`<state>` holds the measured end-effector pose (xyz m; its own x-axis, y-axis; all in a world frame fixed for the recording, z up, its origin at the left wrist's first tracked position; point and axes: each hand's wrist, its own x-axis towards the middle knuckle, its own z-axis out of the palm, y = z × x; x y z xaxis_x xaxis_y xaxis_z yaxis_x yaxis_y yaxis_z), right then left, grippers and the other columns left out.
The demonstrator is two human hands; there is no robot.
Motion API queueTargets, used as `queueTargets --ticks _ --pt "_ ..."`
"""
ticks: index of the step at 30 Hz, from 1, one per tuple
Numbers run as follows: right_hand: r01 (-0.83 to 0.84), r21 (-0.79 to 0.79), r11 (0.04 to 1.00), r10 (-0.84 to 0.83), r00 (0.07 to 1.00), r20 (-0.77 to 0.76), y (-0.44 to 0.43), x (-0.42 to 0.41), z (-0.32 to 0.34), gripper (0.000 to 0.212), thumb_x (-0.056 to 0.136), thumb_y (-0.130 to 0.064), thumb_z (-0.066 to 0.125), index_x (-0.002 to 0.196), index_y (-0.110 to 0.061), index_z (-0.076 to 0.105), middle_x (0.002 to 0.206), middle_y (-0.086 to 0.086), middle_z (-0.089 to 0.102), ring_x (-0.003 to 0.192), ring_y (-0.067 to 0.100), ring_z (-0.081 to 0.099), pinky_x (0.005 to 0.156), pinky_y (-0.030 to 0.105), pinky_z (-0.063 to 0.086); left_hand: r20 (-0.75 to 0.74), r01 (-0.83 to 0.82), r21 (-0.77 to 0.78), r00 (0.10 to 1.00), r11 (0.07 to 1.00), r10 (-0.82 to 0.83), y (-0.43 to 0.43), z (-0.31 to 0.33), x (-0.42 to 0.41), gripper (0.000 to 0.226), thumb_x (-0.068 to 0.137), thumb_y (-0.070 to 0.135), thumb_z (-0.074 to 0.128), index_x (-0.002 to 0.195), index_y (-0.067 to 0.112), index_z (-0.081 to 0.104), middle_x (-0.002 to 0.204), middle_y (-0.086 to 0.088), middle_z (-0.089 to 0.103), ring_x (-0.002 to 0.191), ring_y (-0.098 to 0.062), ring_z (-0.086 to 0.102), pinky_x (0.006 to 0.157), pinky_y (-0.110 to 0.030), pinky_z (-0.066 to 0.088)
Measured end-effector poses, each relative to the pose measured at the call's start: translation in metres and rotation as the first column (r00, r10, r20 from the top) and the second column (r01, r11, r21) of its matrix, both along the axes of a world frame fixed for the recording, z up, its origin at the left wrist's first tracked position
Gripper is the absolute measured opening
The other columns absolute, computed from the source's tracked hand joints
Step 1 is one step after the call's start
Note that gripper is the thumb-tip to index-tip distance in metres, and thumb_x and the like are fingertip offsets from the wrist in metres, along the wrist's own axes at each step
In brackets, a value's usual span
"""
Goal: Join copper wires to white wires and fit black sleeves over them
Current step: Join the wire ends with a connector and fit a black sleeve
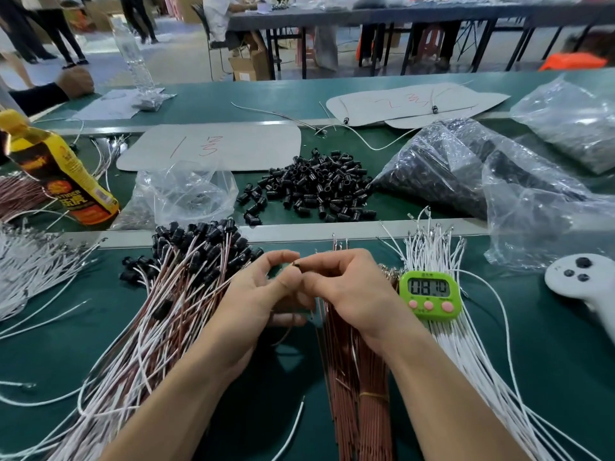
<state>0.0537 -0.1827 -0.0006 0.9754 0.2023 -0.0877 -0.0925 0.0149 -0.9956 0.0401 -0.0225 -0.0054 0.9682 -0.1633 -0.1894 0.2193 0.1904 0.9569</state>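
Note:
My left hand and my right hand meet above the green table, fingertips pinching the same small black sleeve between them. A thin copper wire curls down below my left hand. Under my right wrist lies a bundle of copper wires. To its right fans a spread of loose white wires. At my left is a heap of joined wires with black sleeves fitted. A pile of loose black sleeves sits farther back.
A green timer stands by my right hand, a white controller at the right edge. Plastic bags of sleeves lie at the back right, a yellow bottle at the left. More white wires at far left.

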Motion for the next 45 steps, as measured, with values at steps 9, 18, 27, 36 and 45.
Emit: queueTargets --ticks 9,18,27,36,45 --pt "0.242 -0.778 0.58 -0.07 0.966 0.249 -0.049 -0.006 0.06 0.019 0.085 -0.024 0.077 0.103 -0.032 0.078 0.096 -0.014 0.075 0.085 0.002 0.067 0.085 0.019 0.055 -0.017 -0.129 0.09 0.991 0.987 0.132 -0.005 -0.014 0.004 0.032 0.071 0.031 0.075 0.096 0.011 0.079 0.078 -0.014 0.077 0.068 -0.019 0.075 0.051 -0.018 0.052" --pt "-0.022 -0.985 0.173 0.035 0.999 -0.016 -0.096 -0.024 0.052 0.058 0.09 -0.033 0.077 0.143 -0.035 0.053 0.127 -0.005 0.063 0.108 0.018 0.063 0.095 0.042 0.057 0.035 -0.151 0.12 0.988 0.981 0.147 -0.004 -0.019 0.008 0.021 0.085 0.017 0.076 0.101 0.006 0.07 0.077 -0.01 0.077 0.052 -0.011 0.064 0.042 -0.014 0.043" --pt "0.045 -0.956 0.291 0.139 0.986 0.089 -0.064 0.065 0.038 0.05 0.092 -0.017 0.071 0.139 -0.029 0.06 0.13 0.003 0.063 0.098 0.02 0.057 0.082 0.029 0.046 0.086 -0.156 0.139 0.986 0.978 0.145 -0.004 -0.021 0.008 0.01 0.091 0.013 0.073 0.1 0.007 0.073 0.079 -0.013 0.077 0.045 -0.014 0.051 0.046 -0.017 0.044" --pt "0.326 -0.934 0.149 -0.058 0.945 0.321 -0.073 0.021 0.061 0.017 0.088 -0.022 0.07 0.105 -0.022 0.07 0.099 0.003 0.071 0.089 0.025 0.067 0.081 0.04 0.057 0.12 -0.168 0.183 0.982 0.969 0.147 -0.003 -0.027 0.012 0.01 0.092 0.016 0.074 0.099 0.009 0.074 0.078 -0.012 0.077 0.045 -0.014 0.049 0.047 -0.017 0.044" --pt "-0.024 -1.0 0.003 -0.139 0.99 -0.024 -0.092 -0.039 0.043 0.021 0.089 -0.016 0.062 0.071 -0.014 0.052 0.072 0.003 0.055 0.059 0.018 0.051 0.048 0.028 0.031 0.14 -0.155 0.191 0.982 0.969 0.13 -0.003 -0.03 0.011 0.008 0.088 0.016 0.077 0.095 0.011 0.077 0.081 -0.011 0.077 0.052 -0.018 0.051 0.048 -0.018 0.045"
